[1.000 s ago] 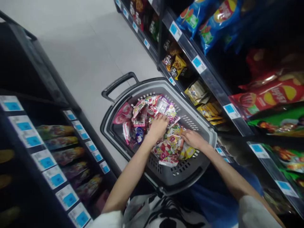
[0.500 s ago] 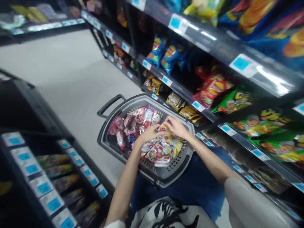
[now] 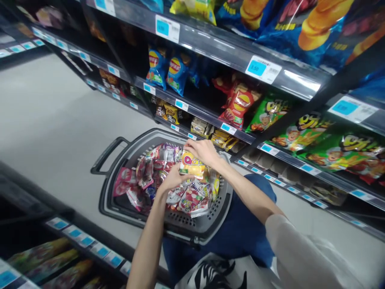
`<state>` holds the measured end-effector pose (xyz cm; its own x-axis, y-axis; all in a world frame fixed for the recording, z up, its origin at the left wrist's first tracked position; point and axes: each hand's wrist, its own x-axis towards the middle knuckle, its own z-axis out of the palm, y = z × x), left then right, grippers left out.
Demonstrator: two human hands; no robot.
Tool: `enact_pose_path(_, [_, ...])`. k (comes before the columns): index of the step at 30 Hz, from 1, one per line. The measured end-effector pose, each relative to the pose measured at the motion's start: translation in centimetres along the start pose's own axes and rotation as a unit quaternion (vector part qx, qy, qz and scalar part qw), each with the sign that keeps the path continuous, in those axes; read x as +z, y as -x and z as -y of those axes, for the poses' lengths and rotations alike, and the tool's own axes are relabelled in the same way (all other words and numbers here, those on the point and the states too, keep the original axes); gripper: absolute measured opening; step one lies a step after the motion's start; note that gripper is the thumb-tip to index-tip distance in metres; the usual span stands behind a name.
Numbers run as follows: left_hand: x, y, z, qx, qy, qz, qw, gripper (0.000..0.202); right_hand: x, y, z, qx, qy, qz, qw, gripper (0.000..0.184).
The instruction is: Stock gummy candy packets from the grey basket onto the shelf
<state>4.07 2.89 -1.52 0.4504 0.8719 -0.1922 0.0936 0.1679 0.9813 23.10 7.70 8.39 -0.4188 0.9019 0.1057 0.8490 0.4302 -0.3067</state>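
A grey shopping basket (image 3: 207, 224) with a black handle (image 3: 106, 154) rests on my lap, full of several small colourful snack packets (image 3: 156, 168). Just above the pile, both hands hold a yellow snack bag (image 3: 191, 164) with pink lettering. My right hand (image 3: 204, 151) grips its top edge with closed fingers. My left hand (image 3: 173, 179) holds it from below, fingers curled round its lower left corner.
Dark shelves with blue price tags (image 3: 256, 68) run along the right, stocked with blue (image 3: 167, 72), red (image 3: 239, 102) and green chip bags (image 3: 303, 134). A lower shelf with packets (image 3: 45, 257) sits at the left. Pale floor (image 3: 60, 112) stretches beyond the basket.
Both hands left the pile in the basket, met over it and lifted the yellow bag. The view has swung up and right toward the shelves.
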Motion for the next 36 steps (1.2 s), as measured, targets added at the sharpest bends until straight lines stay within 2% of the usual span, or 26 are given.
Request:
enact_pose_path(8, [0.1,0.1,-0.6,0.000,0.084,-0.075,0.994,0.069,-0.5,-0.7,0.4,0.012,0.014,-0.017,1.000,0.027])
enact_pose_path(15, [0.4,-0.7,0.2,0.002,0.134,-0.107,0.985,0.083,-0.4,-0.5,-0.8,0.016,-0.032,-0.052,0.998,0.027])
enact_pose_path(20, [-0.5,-0.9,1.0,0.021,0.154,-0.142,0.978,0.096,-1.6,-0.5,-0.8,0.028,-0.130,-0.083,0.988,0.024])
enact_pose_path(26, [-1.3,-0.9,1.5,0.053,0.153,-0.202,0.966,0.117,-3.0,0.1,-0.4,0.023,-0.308,-0.107,0.945,0.036])
enact_pose_path(28, [-1.5,-0.8,1.4,0.067,0.146,-0.209,0.965,0.112,-3.2,0.2,-0.5,0.025,-0.326,-0.119,0.937,0.031])
enact_pose_path(33, [-1.4,-0.7,1.2,0.083,0.123,-0.205,0.967,0.085,-3.3,0.1,-0.7,0.006,-0.328,-0.150,0.933,0.011])
enact_pose_path(36, [-1.2,-0.7,1.1,0.083,0.112,-0.209,0.968,0.080,-3.3,0.1,-0.8,0.001,-0.301,-0.148,0.942,0.013])
